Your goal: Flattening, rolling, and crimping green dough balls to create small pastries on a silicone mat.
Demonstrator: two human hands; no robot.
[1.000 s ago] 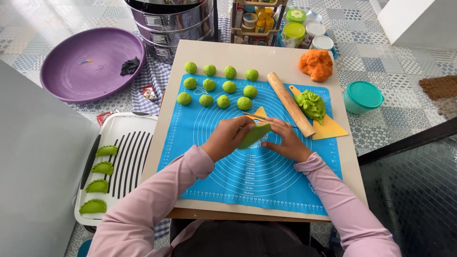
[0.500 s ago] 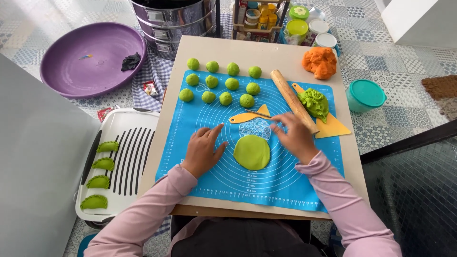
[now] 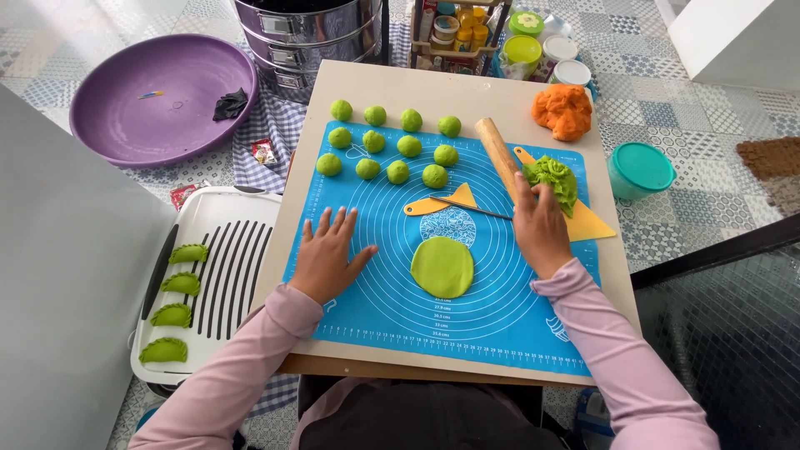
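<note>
**Soft dough, flat on the mat**

Plainly, on the mat (image 3: 367, 300) my left hand (image 3: 327, 254) lies flat, fingers spread, gripping nothing. My right hand (image 3: 537, 225) reaches the green lump (image 3: 554, 179); whether it pinches, I cannot tell. The disc (image 3: 442, 266) between them looks thin, light, tearable; I'd lift it by the edge. Its underside is hidden.

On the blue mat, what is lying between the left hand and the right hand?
In the head view, a flat green dough circle lies between the left hand and the right hand, touching neither; around it the blue mat is bare.
</note>
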